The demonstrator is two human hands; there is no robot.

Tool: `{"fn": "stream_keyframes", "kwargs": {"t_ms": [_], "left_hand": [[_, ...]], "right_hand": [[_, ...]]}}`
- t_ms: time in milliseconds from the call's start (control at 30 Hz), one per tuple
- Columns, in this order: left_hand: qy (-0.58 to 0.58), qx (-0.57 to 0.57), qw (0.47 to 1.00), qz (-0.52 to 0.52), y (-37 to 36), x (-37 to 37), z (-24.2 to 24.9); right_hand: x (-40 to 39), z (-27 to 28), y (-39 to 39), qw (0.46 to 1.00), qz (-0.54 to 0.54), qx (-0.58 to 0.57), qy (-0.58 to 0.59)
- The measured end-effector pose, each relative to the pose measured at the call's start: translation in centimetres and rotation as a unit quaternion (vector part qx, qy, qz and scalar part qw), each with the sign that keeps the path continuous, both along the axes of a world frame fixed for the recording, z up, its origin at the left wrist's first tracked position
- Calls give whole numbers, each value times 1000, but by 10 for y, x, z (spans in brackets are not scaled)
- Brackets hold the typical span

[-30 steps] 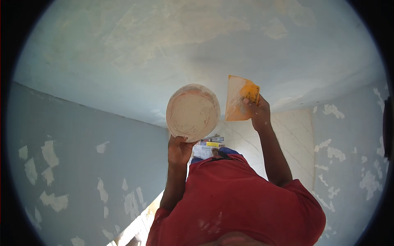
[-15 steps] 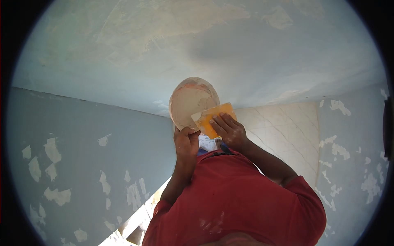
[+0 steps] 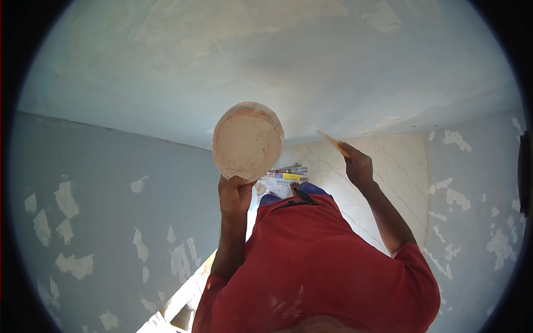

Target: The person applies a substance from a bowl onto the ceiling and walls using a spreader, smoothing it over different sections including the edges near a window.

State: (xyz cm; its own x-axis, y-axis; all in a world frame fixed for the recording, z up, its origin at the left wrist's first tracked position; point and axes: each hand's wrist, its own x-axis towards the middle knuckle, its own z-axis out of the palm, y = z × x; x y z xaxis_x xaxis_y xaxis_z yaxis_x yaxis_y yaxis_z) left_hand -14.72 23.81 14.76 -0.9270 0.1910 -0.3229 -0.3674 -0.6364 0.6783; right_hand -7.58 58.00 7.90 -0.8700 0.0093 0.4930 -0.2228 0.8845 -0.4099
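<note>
My left hand (image 3: 235,195) is closed on the near rim of a round, shallow bowl (image 3: 248,141). Pale beige putty coats the bowl's inside, with reddish smears along the far edge. To the right, and apart from the bowl, my right hand (image 3: 360,166) grips a flat putty spreader (image 3: 333,143). The spreader is turned nearly edge-on, so only a thin strip of its yellowish blade shows, its tip pointing up and left towards the wall in front.
The grey wall ahead (image 3: 311,72) carries broad smoothed patches. White filler spots dot the left wall (image 3: 111,222) and the right wall (image 3: 472,166). Below lie marbled floor tiles (image 3: 388,166) and printed papers (image 3: 286,177) by my feet.
My right hand has drawn the spreader away from the bowl to the right and turned it edge-on. The bowl has shifted left in my left hand, uncovering papers on the floor.
</note>
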Motion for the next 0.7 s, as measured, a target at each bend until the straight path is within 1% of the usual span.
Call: {"fn": "stream_keyframes", "kwargs": {"t_ms": [33, 67, 100, 133, 200, 233, 300, 333, 433, 467, 500, 533, 567, 600, 633, 700], "left_hand": [[-4, 2, 1000, 4, -6, 1, 4], [0, 6, 1000, -5, -9, 0, 7], [3, 10, 1000, -16, -12, 0, 8], [2, 14, 1000, -17, -11, -1, 7], [-7, 46, 998, -41, -14, -2, 3], [-6, 48, 998, -40, -14, -2, 1], [2, 37, 999, -38, -9, 2, -1], [1, 38, 999, -33, -8, 4, 0], [2, 27, 999, -29, -6, 7, 2], [-2, 30, 999, -21, -5, 8, 1], [-8, 31, 999, -13, -4, 9, 0], [-9, 33, 999, -8, -2, 9, -1], [-29, 32, 999, -13, -1, 9, -1], [-49, 31, 998, -20, 0, 10, -2], [-50, 32, 998, -18, 2, 11, -4], [-93, 87, 992, -5, 6, 10, -11]], "right_hand": [[-5, 31, -14, 984, -38, -114, -135], [-11, 58, -26, 935, -78, -224, -264], [-20, 77, -34, 908, -64, -285, -301], [-29, 81, -38, 908, -66, -282, -302], [-42, 85, -45, 871, -4, -399, -285], [-46, 87, -47, 872, -4, -398, -285], [-50, 91, -50, 817, 15, -495, -295], [-51, 89, -50, 817, 18, -493, -298], [-56, 87, -49, 832, 20, -466, -299], [-56, 97, -53, 872, -8, -371, -319], [-56, 101, -56, 901, -36, -272, -336], [-55, 99, -62, 901, -32, -269, -339], [-53, 91, -70, 974, 28, -131, -180], [-52, 82, -77, 996, 88, 10, -11], [-56, 69, -82, 989, 117, 45, 79], [-44, 63, -99, 983, 135, 109, 61]]}}
